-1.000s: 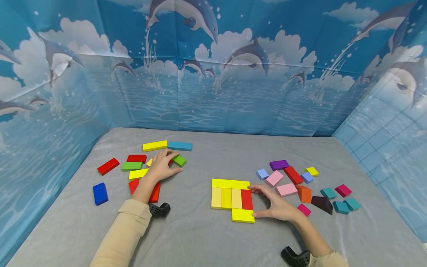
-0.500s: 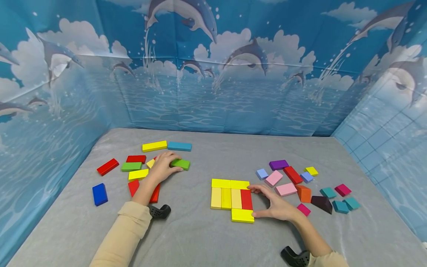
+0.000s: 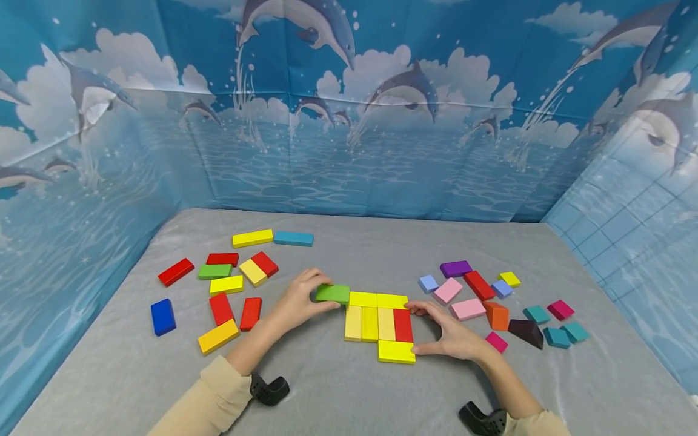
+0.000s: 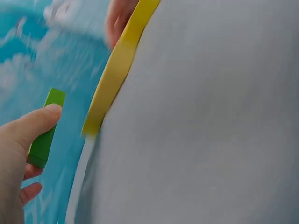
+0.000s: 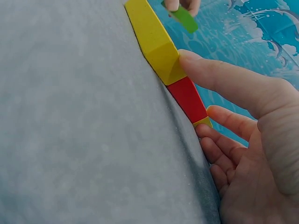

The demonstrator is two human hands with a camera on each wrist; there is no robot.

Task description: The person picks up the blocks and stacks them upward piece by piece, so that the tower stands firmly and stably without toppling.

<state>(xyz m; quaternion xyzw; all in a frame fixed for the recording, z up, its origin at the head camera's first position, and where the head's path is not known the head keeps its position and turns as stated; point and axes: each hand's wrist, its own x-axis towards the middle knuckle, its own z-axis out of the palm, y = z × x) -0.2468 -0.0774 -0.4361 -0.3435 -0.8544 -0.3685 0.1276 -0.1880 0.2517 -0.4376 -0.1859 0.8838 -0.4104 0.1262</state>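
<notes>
A green rectangular block is pinched between the thumb and fingers of my left hand. In the left wrist view the green block appears raised. Just right of it in the head view lies a flat layout of yellow and red blocks, set edge to edge on the grey cloth. My right hand rests at the layout's right side, thumb against the lower yellow block and fingertips at the upper yellow block. Between them sits the red block.
Loose red, yellow, green and blue blocks, among them a blue one, lie scattered at left. On the right are several pink, purple, orange and teal pieces and a dark wedge. A dolphin-print curtain borders the grey cloth.
My left hand has picked the green block from the left pile and carried it right and nearer, to the layout's upper left corner. The right hand has stayed in place.
</notes>
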